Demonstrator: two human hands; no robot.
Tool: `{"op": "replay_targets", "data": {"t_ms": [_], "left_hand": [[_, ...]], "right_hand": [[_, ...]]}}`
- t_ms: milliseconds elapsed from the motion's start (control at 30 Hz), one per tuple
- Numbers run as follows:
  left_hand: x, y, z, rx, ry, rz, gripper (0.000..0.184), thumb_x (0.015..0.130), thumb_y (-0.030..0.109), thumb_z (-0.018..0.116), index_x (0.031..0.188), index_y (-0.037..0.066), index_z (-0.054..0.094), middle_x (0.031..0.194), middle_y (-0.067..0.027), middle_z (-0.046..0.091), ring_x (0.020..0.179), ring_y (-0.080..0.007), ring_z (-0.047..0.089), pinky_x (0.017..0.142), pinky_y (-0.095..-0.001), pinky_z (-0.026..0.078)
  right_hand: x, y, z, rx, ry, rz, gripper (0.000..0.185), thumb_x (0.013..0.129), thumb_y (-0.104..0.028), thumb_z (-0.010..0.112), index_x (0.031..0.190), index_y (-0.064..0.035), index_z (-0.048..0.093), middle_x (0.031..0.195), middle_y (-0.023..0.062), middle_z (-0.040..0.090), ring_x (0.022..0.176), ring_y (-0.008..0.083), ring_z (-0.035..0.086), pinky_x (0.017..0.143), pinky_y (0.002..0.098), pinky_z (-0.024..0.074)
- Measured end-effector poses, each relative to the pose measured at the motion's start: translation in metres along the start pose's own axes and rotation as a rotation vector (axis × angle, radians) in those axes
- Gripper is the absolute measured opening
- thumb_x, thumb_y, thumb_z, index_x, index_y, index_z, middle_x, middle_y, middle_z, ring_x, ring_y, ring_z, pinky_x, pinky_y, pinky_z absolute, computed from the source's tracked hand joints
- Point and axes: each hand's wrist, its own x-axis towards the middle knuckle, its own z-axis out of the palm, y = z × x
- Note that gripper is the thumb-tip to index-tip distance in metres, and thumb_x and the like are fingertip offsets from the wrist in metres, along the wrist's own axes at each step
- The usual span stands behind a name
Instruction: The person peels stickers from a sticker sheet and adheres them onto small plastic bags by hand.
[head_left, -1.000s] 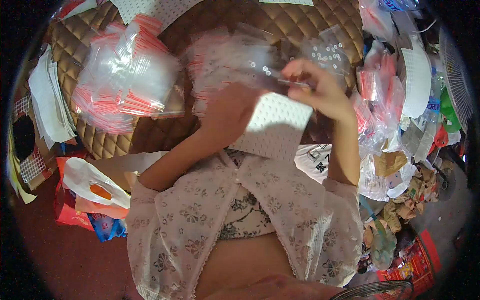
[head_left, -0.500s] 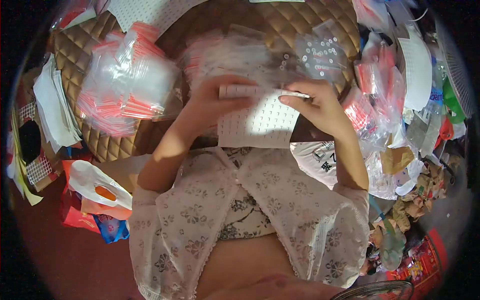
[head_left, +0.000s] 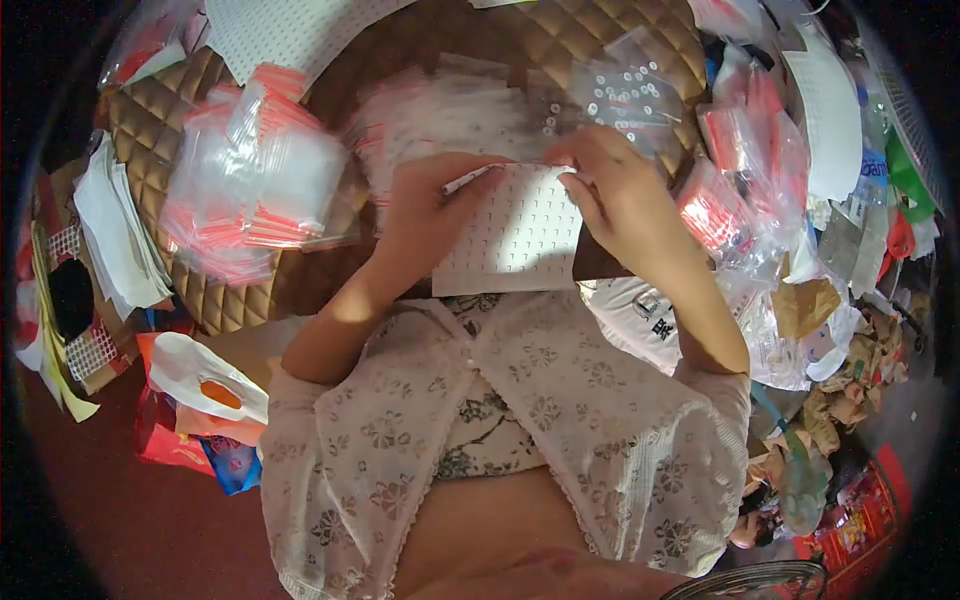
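Note:
A white sheet of paper [head_left: 510, 232] with rows of small dark printed marks hangs between my hands, bright in a patch of sunlight. My left hand [head_left: 432, 205] is closed on its upper left corner, where the top edge looks folded over. My right hand [head_left: 618, 195] pinches the upper right corner between thumb and fingers. Just beyond the sheet lies a spread of clear zip bags [head_left: 450, 112] with red edges. Past my right hand is a clear bag [head_left: 625, 95] with small round white pieces in or on it.
A heap of red-edged clear bags [head_left: 255, 180] covers the left of the brown quilted surface [head_left: 215, 295]. Another printed sheet [head_left: 290, 35] lies at the back. Bundled bags [head_left: 740, 150] crowd the right side. Papers [head_left: 120, 230] and shopping bags [head_left: 205, 375] are at the left.
My right hand has shifted slightly left and turned at the sheet's top edge. The pale folded strip along the top now shows less. The view has also shifted slightly.

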Motion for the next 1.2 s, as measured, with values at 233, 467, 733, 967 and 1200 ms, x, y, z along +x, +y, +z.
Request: {"op": "replay_targets", "data": {"t_ms": [233, 467, 733, 967, 1200], "left_hand": [[-0.003, 0.0, -0.002, -0.075, -0.002, -0.11, 0.017, 0.085, 0.006, 0.061, 0.1, 0.001, 0.069, 0.085, -0.009, 0.069, 0.074, -0.0083, 0.06, 0.065, -0.023, 0.047], [-0.002, 0.002, -0.007, -0.054, -0.059, -0.094, 0.018, 0.085, 0.007, 0.061, 0.101, 0.001, 0.068, 0.088, -0.0086, 0.07, 0.077, -0.0083, 0.06, 0.068, -0.0229, 0.047], [-0.007, 0.005, -0.014, -0.381, -0.163, -0.367, 0.024, 0.09, 0.016, 0.058, 0.108, 0.001, 0.065, 0.093, -0.0056, 0.068, 0.083, -0.0098, 0.062, 0.072, -0.0231, 0.048], [-0.03, -0.008, -0.019, -0.848, -0.03, -0.607, 0.032, 0.093, 0.021, 0.052, 0.111, -0.004, 0.059, 0.099, -0.0065, 0.065, 0.082, -0.01, 0.061, 0.072, -0.0249, 0.049], [-0.042, -0.039, -0.012, 0.056, 0.011, -0.228, 0.03, 0.087, 0.021, 0.057, 0.112, 0.003, 0.06, 0.1, -0.0115, 0.063, 0.095, -0.0248, 0.059, 0.084, -0.035, 0.044]], "right_hand": [[0.0, -0.001, 0.006, 0.035, 0.0, 0.026, 0.017, 0.077, 0.002, 0.06, 0.093, -0.0001, 0.055, 0.088, 0.0144, 0.055, 0.082, 0.0323, 0.055, 0.07, 0.0379, 0.0452], [0.0, -0.003, 0.007, 0.055, 0.002, 0.044, 0.019, 0.077, 0.003, 0.061, 0.094, -0.0001, 0.055, 0.088, 0.0147, 0.055, 0.083, 0.0331, 0.056, 0.071, 0.0376, 0.0457], [-0.002, -0.004, 0.014, -0.092, 0.083, -0.06, 0.018, 0.075, 0.003, 0.052, 0.092, -0.0005, 0.056, 0.095, 0.014, 0.057, 0.093, 0.0349, 0.055, 0.073, 0.0424, 0.0481], [-0.016, -0.004, 0.017, -0.572, 0.037, -0.523, 0.036, 0.068, -0.012, 0.058, 0.102, -0.0008, 0.061, 0.099, 0.0083, 0.058, 0.096, 0.023, 0.056, 0.079, 0.0293, 0.0487], [-0.003, 0.019, 0.009, -0.053, -0.078, -0.299, 0.023, 0.072, -0.005, 0.066, 0.094, -0.0072, 0.063, 0.093, 0.0067, 0.061, 0.088, 0.023, 0.059, 0.078, 0.0331, 0.0465]]}}
